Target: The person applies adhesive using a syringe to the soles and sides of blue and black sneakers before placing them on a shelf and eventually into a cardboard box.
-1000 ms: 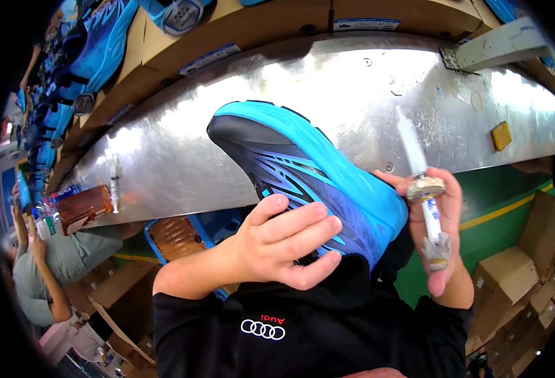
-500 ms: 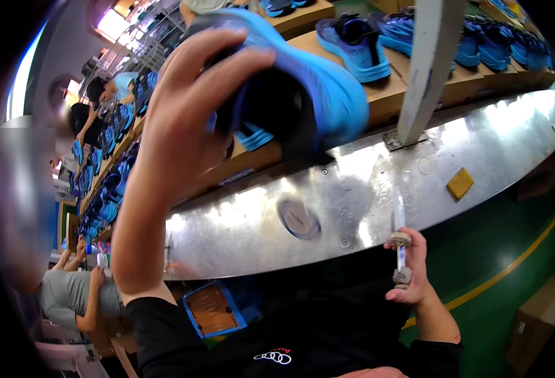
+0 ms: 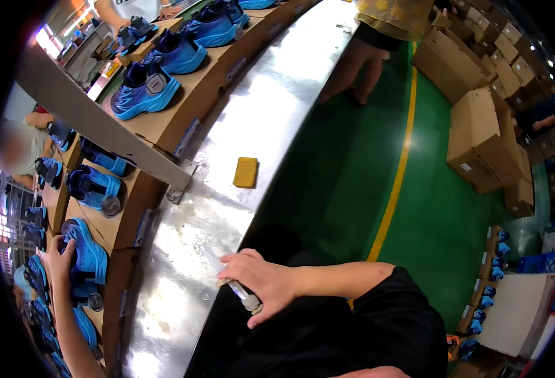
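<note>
At the left, my left hand (image 3: 62,259) is on a blue running shoe (image 3: 91,255) with a dark purple-blue upper and a bright blue sole. Its fingers are hooked at the shoe's opening, and the shoe is down among others on the brown line. Over the metal table's near edge, my right hand (image 3: 261,283) is closed round a slim pale tool (image 3: 236,288) with a lumpy grey wrapping. The tool's thin, blade-like end points over the metal table (image 3: 179,271); its exact kind is unclear. A yellow-brown sponge pad (image 3: 245,172) lies farther along the table.
A grey post (image 3: 113,123) slants up from the table's far edge. More blue shoes (image 3: 145,91) stand in rows on the brown line. Another person's hand (image 3: 356,66) hangs beside the table. Cardboard boxes (image 3: 479,138) stand on the green floor (image 3: 346,170), beyond a yellow stripe.
My left hand has lowered the raised shoe onto the line. The view has swung to the right, bringing in boxes and floor. My right hand still holds the slim tool.
</note>
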Available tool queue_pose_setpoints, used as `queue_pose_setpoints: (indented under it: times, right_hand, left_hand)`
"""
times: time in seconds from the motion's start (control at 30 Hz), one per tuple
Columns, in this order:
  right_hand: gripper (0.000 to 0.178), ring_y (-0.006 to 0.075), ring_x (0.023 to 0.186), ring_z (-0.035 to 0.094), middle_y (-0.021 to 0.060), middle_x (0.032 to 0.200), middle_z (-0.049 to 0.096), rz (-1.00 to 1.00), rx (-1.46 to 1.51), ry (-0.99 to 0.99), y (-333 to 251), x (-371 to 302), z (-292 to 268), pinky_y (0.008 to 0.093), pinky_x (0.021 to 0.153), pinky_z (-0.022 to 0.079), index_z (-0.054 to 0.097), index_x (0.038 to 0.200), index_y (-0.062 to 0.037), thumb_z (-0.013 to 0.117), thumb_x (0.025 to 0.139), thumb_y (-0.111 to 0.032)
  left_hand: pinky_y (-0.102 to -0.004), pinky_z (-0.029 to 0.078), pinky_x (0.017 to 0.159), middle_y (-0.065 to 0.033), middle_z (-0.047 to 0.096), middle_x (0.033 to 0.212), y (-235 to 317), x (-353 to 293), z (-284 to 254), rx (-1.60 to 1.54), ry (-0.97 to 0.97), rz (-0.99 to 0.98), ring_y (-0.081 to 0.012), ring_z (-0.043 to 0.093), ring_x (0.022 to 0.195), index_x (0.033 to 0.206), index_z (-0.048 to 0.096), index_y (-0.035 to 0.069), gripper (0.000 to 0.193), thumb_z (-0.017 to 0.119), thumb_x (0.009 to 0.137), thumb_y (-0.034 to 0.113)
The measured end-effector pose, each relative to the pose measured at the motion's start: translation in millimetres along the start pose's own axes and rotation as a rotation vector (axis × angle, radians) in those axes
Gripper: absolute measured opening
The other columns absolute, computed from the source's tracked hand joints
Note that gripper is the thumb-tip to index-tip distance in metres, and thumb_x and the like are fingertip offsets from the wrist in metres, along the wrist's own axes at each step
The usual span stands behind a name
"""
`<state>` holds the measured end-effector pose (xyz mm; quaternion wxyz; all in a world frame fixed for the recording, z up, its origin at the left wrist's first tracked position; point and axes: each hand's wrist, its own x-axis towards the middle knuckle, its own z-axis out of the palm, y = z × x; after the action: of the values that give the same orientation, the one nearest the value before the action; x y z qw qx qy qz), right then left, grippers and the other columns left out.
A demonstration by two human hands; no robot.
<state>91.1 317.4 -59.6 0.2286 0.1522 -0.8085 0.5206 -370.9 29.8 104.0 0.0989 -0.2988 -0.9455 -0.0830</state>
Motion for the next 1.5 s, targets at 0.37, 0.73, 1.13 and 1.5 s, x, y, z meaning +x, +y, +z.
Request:
queue_pose_setpoints:
  times: [0.37, 0.73, 1.13, 1.5]
  right_hand:
    - [0.099, 0.0303, 0.111, 0.042, 0.0111, 0.113, 0.045, 0.012, -0.163, -0.050, -12.1, -4.1, 6.8, 0.0421, 0.096, 0.028, 0.037, 0.134, -0.0071, 0.084, 0.058, -0.048]
    - [0.114, 0.0285, 0.134, 0.031, 0.0193, 0.144, 0.029, 0.506, 0.489, -0.165, -19.7, 13.6, -13.1, 0.0370, 0.111, 0.026, 0.017, 0.148, -0.0011, 0.082, 0.068, -0.048]
    - [0.132, 0.0167, 0.085, 0.050, 0.0159, 0.114, 0.051, 0.791, 0.684, -0.051, -90.6, 30.5, -29.1, 0.0287, 0.069, 0.041, 0.026, 0.141, -0.0047, 0.082, 0.043, -0.073]
    - [0.088, 0.0286, 0.086, 0.057, 0.0179, 0.100, 0.054, 0.868, 1.014, -0.413, -111.3, 107.2, 25.4, 0.0359, 0.071, 0.045, 0.042, 0.124, -0.0082, 0.079, 0.063, -0.060]
  left_hand:
    - [-0.0350, 0.035, 0.101, -0.0142, 0.053, 0.117, 49.6, -77.7, -34.6, -0.221, 0.191, 0.189, -0.0253, 0.050, 0.113, 0.117, 0.051, 0.000, 0.049, 0.068, 0.071, 0.005]
    - [-0.0484, 0.037, 0.104, -0.0227, 0.055, 0.125, 145.1, -335.1, -10.6, -0.128, 0.025, 0.194, -0.0439, 0.051, 0.118, 0.128, 0.052, 0.001, 0.067, 0.058, 0.062, -0.012]
    - [-0.0469, 0.040, 0.099, -0.0083, 0.060, 0.116, 160.2, -342.8, 6.0, -0.399, 0.163, 0.489, -0.0326, 0.055, 0.114, 0.109, 0.064, 0.013, 0.030, 0.063, 0.079, 0.008]
    - [-0.0334, 0.036, 0.099, 0.0010, 0.060, 0.114, 167.3, -352.7, 35.7, -0.528, 0.278, 0.519, -0.0213, 0.055, 0.115, 0.104, 0.063, 0.019, 0.023, 0.061, 0.082, 0.016]
